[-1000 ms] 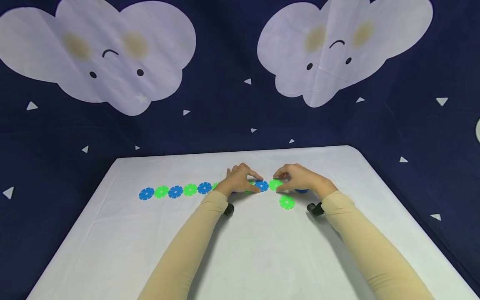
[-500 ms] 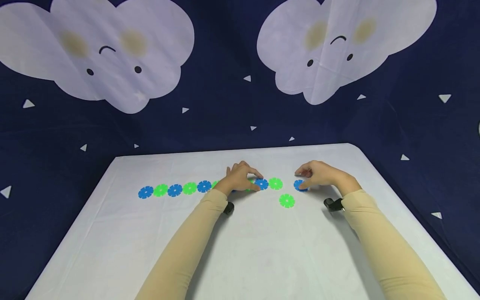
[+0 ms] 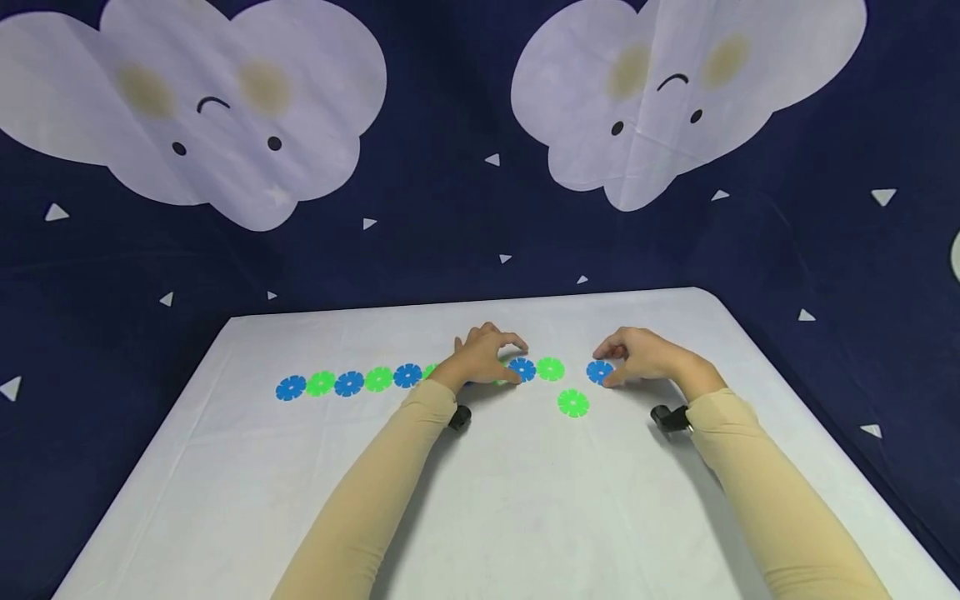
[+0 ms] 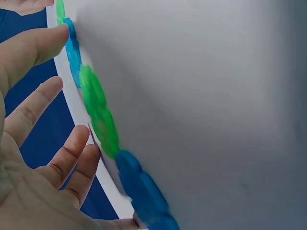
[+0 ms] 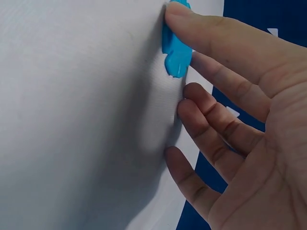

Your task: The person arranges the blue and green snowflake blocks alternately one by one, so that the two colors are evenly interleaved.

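Blue and green snowflake discs, flat with notched rims, lie in an alternating row. My left hand point(image 3: 480, 357) arches over the row, covering part of it. Its thumb is at the near edge of a blue disc point(image 3: 522, 369); the index fingertip stands just off the far edge. In the left wrist view that blue disc point(image 4: 74, 57) shows under the thumb tip, the other fingers spread. To the right, my right hand point(image 3: 637, 354) pinches a separate blue disc point(image 3: 598, 372) between thumb and index finger. The right wrist view shows the thumb on this blue disc point(image 5: 176, 52).
A green disc point(image 3: 551, 369) ends the row, with a gap before the right hand's disc. Another green disc point(image 3: 573, 403) lies nearer the person. The white table point(image 3: 510, 517) meets a dark blue cloth point(image 3: 450, 242) with clouds behind it.
My right hand has left the row's last green disc, moved right and closed thumb and index finger on the separate blue disc. My left hand stays in place, its index fingertip slightly raised.
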Available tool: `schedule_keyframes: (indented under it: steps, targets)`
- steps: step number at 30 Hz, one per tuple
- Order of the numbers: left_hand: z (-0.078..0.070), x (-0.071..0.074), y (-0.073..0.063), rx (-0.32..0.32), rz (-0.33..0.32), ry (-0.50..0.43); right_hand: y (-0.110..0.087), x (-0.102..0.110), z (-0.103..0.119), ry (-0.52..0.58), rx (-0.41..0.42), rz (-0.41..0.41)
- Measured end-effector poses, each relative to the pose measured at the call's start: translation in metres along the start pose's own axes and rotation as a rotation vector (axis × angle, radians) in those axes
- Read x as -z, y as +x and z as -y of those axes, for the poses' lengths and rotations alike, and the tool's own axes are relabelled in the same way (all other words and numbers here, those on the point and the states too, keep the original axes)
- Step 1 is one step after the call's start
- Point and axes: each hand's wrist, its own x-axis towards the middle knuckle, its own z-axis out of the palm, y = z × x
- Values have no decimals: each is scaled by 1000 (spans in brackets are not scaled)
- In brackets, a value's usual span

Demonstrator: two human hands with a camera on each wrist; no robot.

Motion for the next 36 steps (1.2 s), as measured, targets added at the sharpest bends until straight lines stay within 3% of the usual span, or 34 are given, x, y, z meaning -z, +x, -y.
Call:
schedule_keyframes:
  steps: [7,13,22,36]
  targets:
    - [-12,-5,10,-40,4,-41,0,-2,2,4,0,-15]
    - [-19,-13,12,-17,0,-22,1,-3,3,-2,14,-19]
    - [-25,-13,11,-5,-7,-3,2,-3,2,58,23,-9]
    - [-30,-17,18,-10,-9,52,2,-4,-3,46,79,20]
